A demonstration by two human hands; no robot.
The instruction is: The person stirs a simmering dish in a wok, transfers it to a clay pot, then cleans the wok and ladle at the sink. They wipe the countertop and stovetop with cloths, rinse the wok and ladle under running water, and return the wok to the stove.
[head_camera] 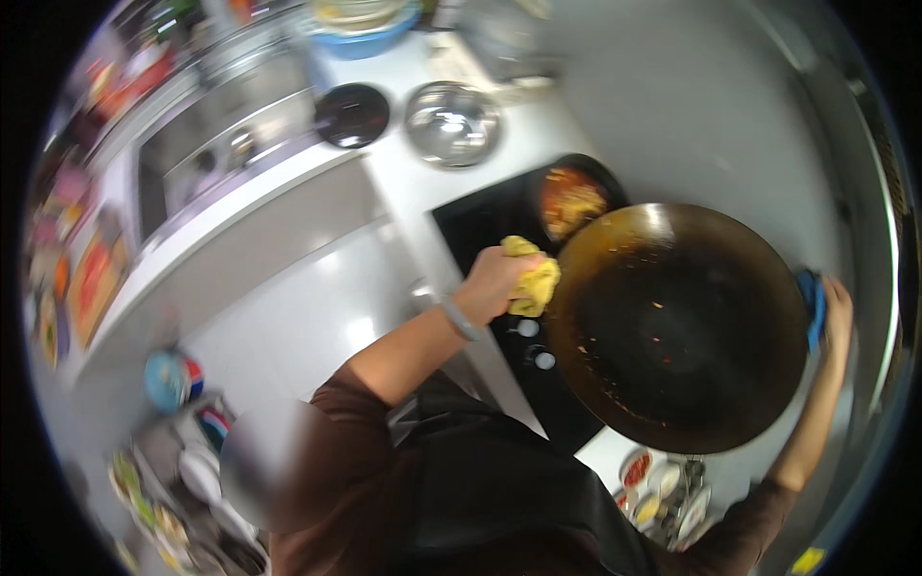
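A large dark wok with a browned rim sits over the black cooktop, with a few food scraps stuck inside it. At its left edge, my left hand grips a yellow cloth against the wok's side. On the opposite side, my right hand holds a blue cloth at the rim. Whatever handles lie under the cloths are hidden. Just beyond the wok, a black pan contains red sauce and yellowish food pieces; the wok's rim partly overlaps it.
On the white counter stand a steel bowl and a dark round bowl or lid. A sink lies to the left. Small bowls of seasonings are near my right arm. Two control knobs show on the cooktop.
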